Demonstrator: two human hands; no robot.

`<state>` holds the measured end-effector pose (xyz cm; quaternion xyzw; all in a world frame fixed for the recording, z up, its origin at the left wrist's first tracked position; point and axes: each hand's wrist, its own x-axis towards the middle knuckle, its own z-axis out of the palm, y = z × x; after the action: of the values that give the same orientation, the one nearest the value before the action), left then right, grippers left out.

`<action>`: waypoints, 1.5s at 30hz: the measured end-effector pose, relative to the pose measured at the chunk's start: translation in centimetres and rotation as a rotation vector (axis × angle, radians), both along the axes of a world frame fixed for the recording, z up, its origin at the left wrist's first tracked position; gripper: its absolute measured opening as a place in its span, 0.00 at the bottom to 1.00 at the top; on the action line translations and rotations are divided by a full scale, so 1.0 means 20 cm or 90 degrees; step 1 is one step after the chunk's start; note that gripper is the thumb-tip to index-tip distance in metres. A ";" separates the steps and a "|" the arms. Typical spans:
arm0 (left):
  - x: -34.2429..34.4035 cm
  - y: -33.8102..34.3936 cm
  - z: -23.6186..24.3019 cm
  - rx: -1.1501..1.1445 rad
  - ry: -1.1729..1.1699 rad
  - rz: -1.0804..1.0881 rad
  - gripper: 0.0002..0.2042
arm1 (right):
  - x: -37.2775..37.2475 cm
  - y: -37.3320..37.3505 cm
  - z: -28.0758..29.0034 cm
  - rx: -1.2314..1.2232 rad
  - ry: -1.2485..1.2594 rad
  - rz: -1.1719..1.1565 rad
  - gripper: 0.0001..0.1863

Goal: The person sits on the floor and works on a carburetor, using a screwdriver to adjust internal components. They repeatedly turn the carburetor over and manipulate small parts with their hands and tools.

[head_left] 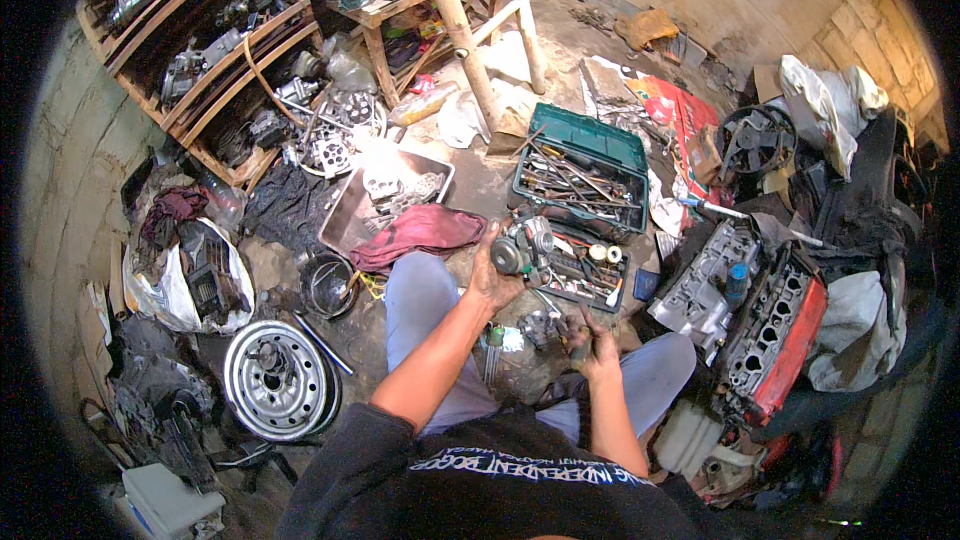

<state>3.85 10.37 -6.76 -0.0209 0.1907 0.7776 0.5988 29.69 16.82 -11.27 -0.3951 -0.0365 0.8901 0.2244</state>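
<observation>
My left hand (490,278) is closed around a small metal engine part (538,240) with a round greenish-grey end, held up in front of my left knee. My right hand (594,342) hovers between my legs, its darkened fingers apart, with no held thing showing. Beneath it, small dark metal parts (540,328) lie on the floor, close to several screwdrivers (493,352). Just beyond the held part stands an open green toolbox (574,138) full of long tools. Its tray (625,278) of small parts and tape rolls sits nearer to me.
A maroon cloth (425,237) hangs over a metal pan (338,220) at left. A steel wheel rim (278,380) and a black round container (328,285) lie left of my leg. Cylinder heads (712,275) crowd the right side. Wooden shelves (215,70) stand at the back left.
</observation>
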 end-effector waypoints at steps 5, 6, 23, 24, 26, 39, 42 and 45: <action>0.01 0.02 0.01 0.060 0.067 0.089 0.28 | 0.01 -0.13 0.43 0.474 -0.150 0.180 0.23; 0.01 0.03 0.02 0.044 0.129 0.107 0.29 | 0.01 -0.16 0.51 0.593 -0.199 0.193 0.23; 0.01 0.02 0.11 -0.023 0.398 0.284 0.30 | -0.01 -0.30 0.86 1.153 -0.497 0.355 0.23; 0.00 0.02 0.11 -0.019 0.385 0.277 0.30 | -0.02 -0.31 0.86 1.176 -0.505 0.334 0.22; 0.00 0.01 0.11 -0.011 0.357 0.261 0.30 | -0.03 -0.30 0.84 1.145 -0.480 0.331 0.21; -0.01 0.01 0.09 -0.026 0.415 0.282 0.31 | -0.05 -0.28 0.85 1.031 -0.455 0.363 0.20; -0.01 0.01 0.10 -0.018 0.414 0.285 0.31 | -0.05 -0.28 0.87 1.034 -0.465 0.374 0.20; -0.01 0.01 0.11 -0.020 0.405 0.282 0.32 | -0.06 -0.28 0.86 1.039 -0.454 0.366 0.20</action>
<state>3.65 10.53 -4.63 0.1714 0.3698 0.8526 0.3270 28.57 11.16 5.96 -0.3407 -0.8131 0.4366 0.1795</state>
